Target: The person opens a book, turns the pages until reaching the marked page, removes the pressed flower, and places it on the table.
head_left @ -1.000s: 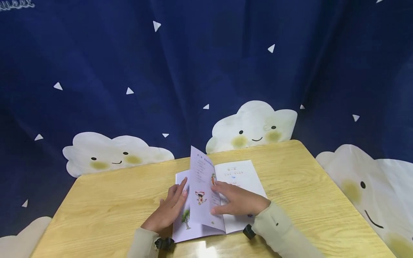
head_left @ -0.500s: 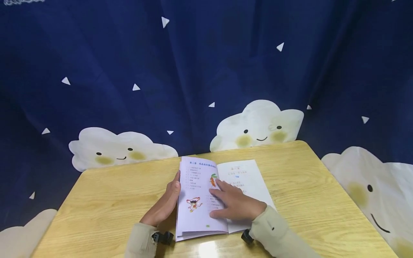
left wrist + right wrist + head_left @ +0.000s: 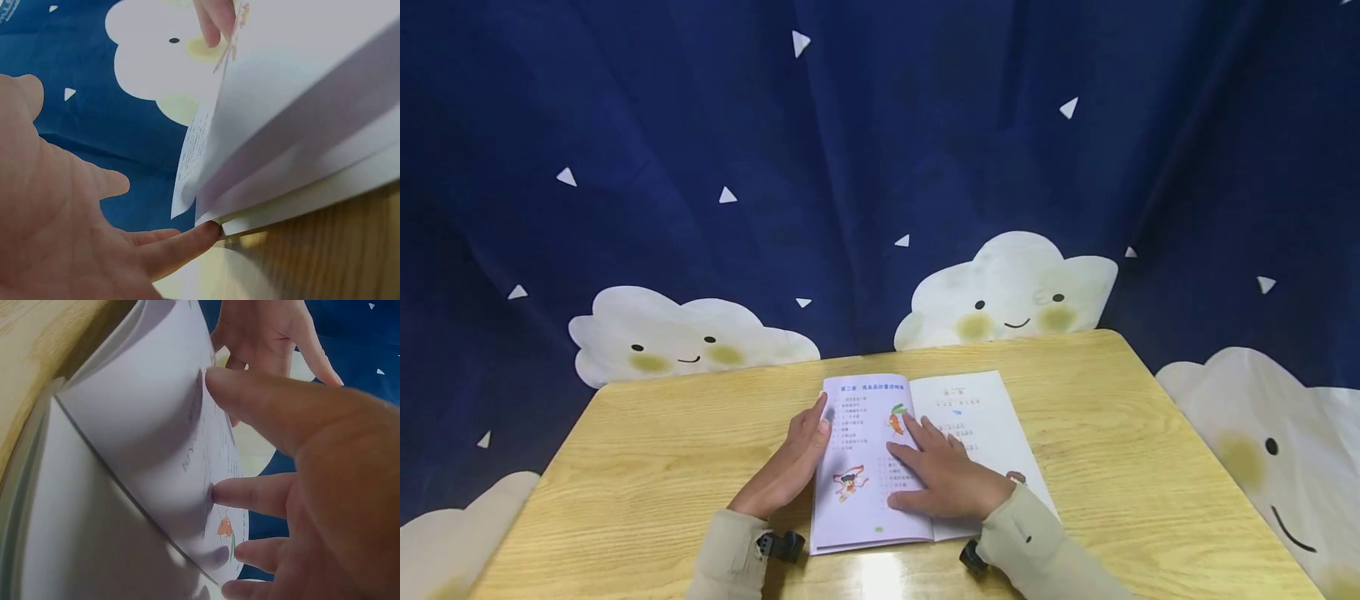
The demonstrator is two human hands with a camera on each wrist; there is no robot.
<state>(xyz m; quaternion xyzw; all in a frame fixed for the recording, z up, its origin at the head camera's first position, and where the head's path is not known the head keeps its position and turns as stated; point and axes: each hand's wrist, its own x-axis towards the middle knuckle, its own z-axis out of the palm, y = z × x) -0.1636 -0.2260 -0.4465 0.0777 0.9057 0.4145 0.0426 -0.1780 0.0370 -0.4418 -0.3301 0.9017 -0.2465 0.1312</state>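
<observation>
An open book [image 3: 861, 529] lies on the wooden table, its left page printed with lines of text, a carrot and a small figure with a red ribbon. My left hand [image 3: 786, 471] is at the book's left edge with fingers extended. In the left wrist view, one fingertip of the left hand [image 3: 62, 212] touches the edge of the pages, which bow upward. My right hand [image 3: 951, 475] spreads its fingers over the inner part of the left page, near the fold. The right wrist view shows the right hand's [image 3: 344, 475] thumb and fingertips against the page.
The light wooden table [image 3: 677, 467] ends at the back against a dark blue curtain [image 3: 737, 125] with smiling white clouds and small triangles. Sleeves and small black wrist devices [image 3: 781, 547] are close to the book's near corners.
The page that stood raised has come down onto the left side. My left hand has moved off the left page to the book's outer edge; the right hand still rests near the fold.
</observation>
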